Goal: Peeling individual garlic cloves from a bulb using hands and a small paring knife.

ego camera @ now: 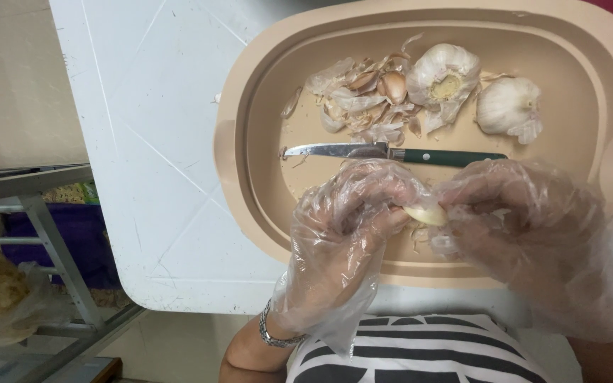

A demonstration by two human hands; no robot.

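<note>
Clear plastic gloves on both hands. Left hand and right hand had their grip closed on one peeled garlic clove, held between them over the beige tray. Knife, two garlic bulbs and skins lay in the tray on the white counter.

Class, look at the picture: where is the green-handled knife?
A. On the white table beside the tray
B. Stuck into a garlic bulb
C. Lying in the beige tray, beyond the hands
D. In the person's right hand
C: the knife lies flat on the tray floor, between the garlic bulbs and the gloved hands, while the left hand and right hand hold a garlic clove instead.
</note>
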